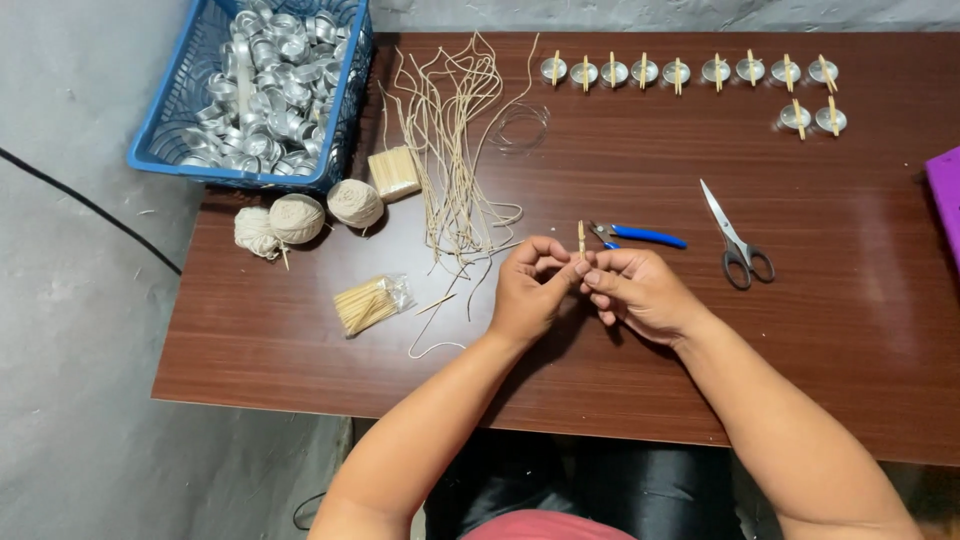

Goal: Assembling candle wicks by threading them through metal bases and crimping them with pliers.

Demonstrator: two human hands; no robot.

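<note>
Over brown tabletop (640,380), left hand (527,290) and right hand (640,292) pinch a short, pale, upright wooden stick (581,240).

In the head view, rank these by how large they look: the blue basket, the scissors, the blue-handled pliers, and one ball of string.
1. Blue basket
2. Scissors
3. Blue-handled pliers
4. Ball of string
Pliers and ball look close in size, so their order is unsure.

Between both grips sits a pale, matt wooden stick (581,240). Under them the surface (640,180) is brown wood-grain laminate with a soft sheen. Just beyond the right grip lie glossy blue-handled pliers (640,236) and bright steel scissors (735,240). Far left, shiny metal cups (265,75) fill a blue plastic basket (160,120).
</note>
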